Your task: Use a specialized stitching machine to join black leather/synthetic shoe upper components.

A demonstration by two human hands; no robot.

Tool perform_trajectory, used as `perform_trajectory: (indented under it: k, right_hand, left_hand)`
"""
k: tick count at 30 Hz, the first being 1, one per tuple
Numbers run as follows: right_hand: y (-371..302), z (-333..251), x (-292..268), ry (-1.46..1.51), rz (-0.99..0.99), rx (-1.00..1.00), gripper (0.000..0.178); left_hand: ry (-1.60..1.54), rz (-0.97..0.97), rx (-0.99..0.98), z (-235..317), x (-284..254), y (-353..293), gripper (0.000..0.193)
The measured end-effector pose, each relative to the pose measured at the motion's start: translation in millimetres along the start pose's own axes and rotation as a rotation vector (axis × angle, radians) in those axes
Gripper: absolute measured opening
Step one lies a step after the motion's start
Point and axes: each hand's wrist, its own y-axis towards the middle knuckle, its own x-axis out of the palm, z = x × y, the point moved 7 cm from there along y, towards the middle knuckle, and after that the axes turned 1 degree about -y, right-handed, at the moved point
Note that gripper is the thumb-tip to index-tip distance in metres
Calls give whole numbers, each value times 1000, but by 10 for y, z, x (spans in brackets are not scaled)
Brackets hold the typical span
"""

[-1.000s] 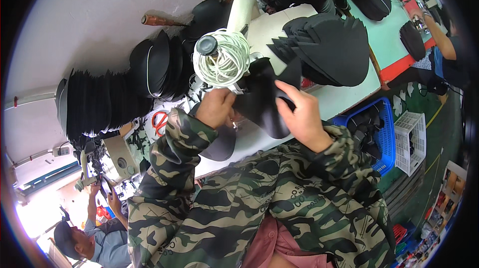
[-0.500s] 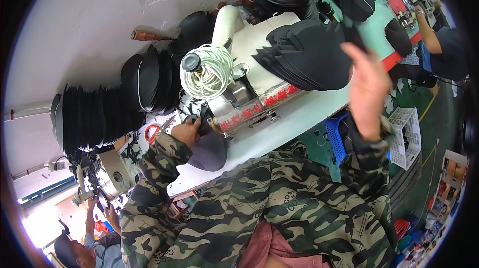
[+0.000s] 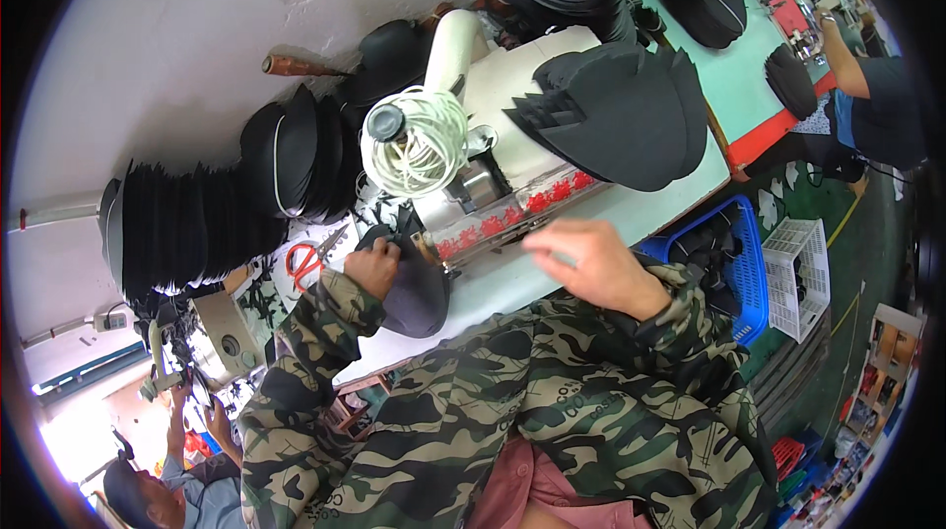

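Observation:
My left hand is closed, fingers curled on a black, rounded sheet piece. That piece lies on the white table beside the working end of a white sewing machine with red flower patterns. My right hand is over the table's front part, thumb apart from loosely bent fingers, with nothing visible in it. A fanned stack of similar black pieces with jagged ends rests on the machine's right part. Red-handled scissors lie left of my left hand, among black scraps.
A coil of white cord hangs on the machine. Tied black bundles and a long row of pieces line the wall. At right are a blue basket holding black pieces and a white crate. Two other people work nearby.
My right hand has come down and left, from the fanned stack to the table's front part, uncovering the blue basket. My left hand stays at the black piece, fingers now more curled.

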Motion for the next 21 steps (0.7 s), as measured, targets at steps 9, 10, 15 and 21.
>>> perform_trajectory:
  k: [9, 10, 15, 21]
  right_hand:
    - [9, 176, -851, -783, 678, -12, 47]
    - [-13, 54, -769, -585, 606, -66, 42]
    - [107, -187, 190, 266, -312, -322, 30]
    - [255, 22, 523, 295, 115, 45, 35]
  left_hand:
    - [112, 293, 151, 141, -472, -32, 14]
    - [-31, -120, 17, 91, -316, 5, 13]
    - [-960, -289, 331, 614, -1613, 91, 18]
    - [-1601, -538, 79, 372, -978, 324, 23]
